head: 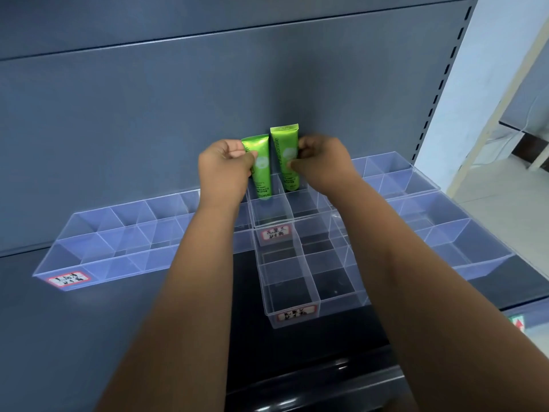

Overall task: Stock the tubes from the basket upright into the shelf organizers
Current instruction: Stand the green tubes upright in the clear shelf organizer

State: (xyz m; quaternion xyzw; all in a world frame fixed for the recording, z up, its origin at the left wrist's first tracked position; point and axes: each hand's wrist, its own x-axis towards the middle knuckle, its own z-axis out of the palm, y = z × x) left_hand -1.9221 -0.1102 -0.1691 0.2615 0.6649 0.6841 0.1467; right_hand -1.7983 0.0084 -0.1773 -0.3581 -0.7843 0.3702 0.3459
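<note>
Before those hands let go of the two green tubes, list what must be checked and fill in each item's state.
1. Left tube stands upright in a back compartment of the clear organizer: ok.
2. Right tube stands upright in the compartment beside it: ok.
3. Both tubes seated fully on the compartment floor: cannot tell; the right tube's top stands higher.
4. Left hand grips the left tube and right hand pinches the right tube, so neither can topple: ok.
5. Printed sides face the front: ok.
6. Basket within reach for the next tubes: cannot tell; it is out of view.
</note>
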